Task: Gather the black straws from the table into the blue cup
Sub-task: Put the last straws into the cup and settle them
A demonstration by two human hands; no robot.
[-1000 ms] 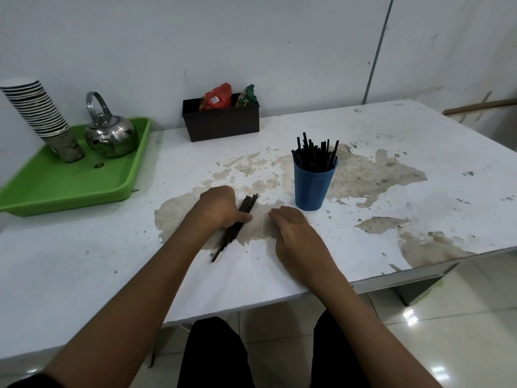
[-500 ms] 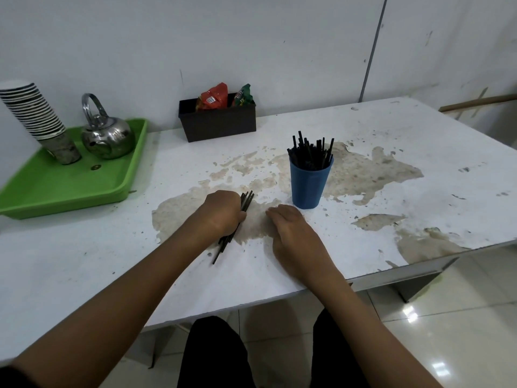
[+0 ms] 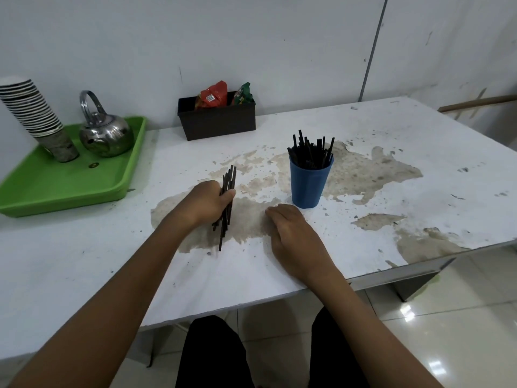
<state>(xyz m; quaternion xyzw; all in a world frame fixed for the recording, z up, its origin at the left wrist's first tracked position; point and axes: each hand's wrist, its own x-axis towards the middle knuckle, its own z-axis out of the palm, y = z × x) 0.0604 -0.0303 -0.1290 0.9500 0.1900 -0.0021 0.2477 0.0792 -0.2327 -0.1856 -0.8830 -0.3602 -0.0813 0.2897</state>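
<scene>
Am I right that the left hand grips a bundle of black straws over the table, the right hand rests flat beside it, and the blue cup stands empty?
Not quite. The head view shows the blue cup already packed with black straws standing upright. The rest holds: the left hand grips a bundle of black straws, and the right hand rests on the table beside it.

A white table (image 3: 391, 130) is stretching out in front of me, its top showing big brown worn patches. At my far left a green tray (image 3: 70, 186) is sitting on it, carrying a shiny metal kettle (image 3: 106, 135) and, just beside the kettle, a leaning stack of paper cups (image 3: 33, 116). Against the white wall (image 3: 251, 37) a black box (image 3: 218, 121) is holding a red packet (image 3: 212, 93) and a green packet (image 3: 242, 94). Below the table edge, glossy floor tiles (image 3: 447, 331) are catching light.
</scene>
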